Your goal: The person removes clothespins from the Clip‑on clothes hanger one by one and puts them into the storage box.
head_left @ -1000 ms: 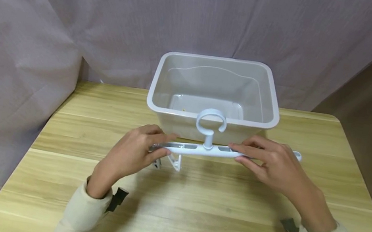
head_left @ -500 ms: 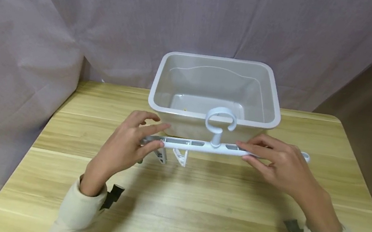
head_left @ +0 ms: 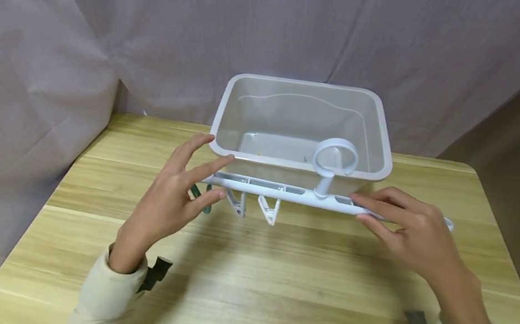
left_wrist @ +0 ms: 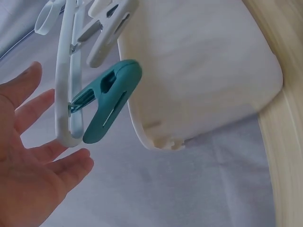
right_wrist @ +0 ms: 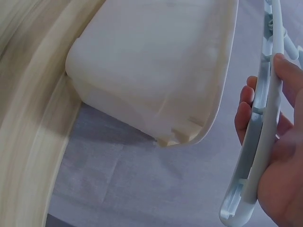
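Observation:
A pale blue clip hanger (head_left: pixel 285 193) with a round hook (head_left: pixel 338 145) is held level above the table by my right hand (head_left: pixel 412 235), which pinches its bar right of the hook. My left hand (head_left: pixel 165 201) is spread around the bar's left end, fingers apart. From the left part of the bar hang a green clothespin (left_wrist: pixel 113 101), a grey clothespin (left_wrist: pixel 113 33) and a white clothespin (head_left: pixel 270 211). In the head view the left hand partly hides the green one. In the right wrist view, the fingers and thumb wrap the hanger bar (right_wrist: pixel 265 127).
A translucent whitish plastic bin (head_left: pixel 308 88) stands at the table's back, just behind the hanger, with small specks inside. Under everything lies the wood-grain table (head_left: pixel 294 301). A grey cloth (head_left: pixel 212 9) hangs behind.
The hanger has shifted right and a little away from me with the right hand. My left hand has let go of its left end and spread its fingers, uncovering the green clothespin.

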`<state>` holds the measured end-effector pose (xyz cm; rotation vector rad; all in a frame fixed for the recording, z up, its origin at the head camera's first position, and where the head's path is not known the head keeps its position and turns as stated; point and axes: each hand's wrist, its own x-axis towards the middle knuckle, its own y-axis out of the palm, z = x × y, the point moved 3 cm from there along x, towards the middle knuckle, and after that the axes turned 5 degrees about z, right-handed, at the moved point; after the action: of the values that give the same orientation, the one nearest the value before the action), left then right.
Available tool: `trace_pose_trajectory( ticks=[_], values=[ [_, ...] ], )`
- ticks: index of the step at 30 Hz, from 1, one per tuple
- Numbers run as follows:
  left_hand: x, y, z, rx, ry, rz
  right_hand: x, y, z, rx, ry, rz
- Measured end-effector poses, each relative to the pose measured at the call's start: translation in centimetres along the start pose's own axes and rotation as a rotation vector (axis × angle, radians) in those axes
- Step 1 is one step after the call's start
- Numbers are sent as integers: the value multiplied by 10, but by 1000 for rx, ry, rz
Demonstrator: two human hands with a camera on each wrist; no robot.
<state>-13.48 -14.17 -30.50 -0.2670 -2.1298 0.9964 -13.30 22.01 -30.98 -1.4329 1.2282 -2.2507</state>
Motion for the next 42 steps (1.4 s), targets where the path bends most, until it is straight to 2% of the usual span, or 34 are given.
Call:
trace_pose_trajectory(
  ticks=[8, 17, 24, 33, 42],
  values=[
    [0, -1, 1, -13, -12, -31, -2, -3, 0, 5, 40, -27],
    [1, -1, 1, -83, -40, -97, -3, -6, -2, 13, 72, -40],
    [3, -1, -1, -111, -19, -100, -6, -9, -6, 41, 95, -35],
    [1, -1, 1, -127, -41, -97, -9, -7, -6, 64, 121, -45],
    [0, 0, 3, -153, -26, -114, -13, -9, -5, 113, 160, -66]
  ],
)
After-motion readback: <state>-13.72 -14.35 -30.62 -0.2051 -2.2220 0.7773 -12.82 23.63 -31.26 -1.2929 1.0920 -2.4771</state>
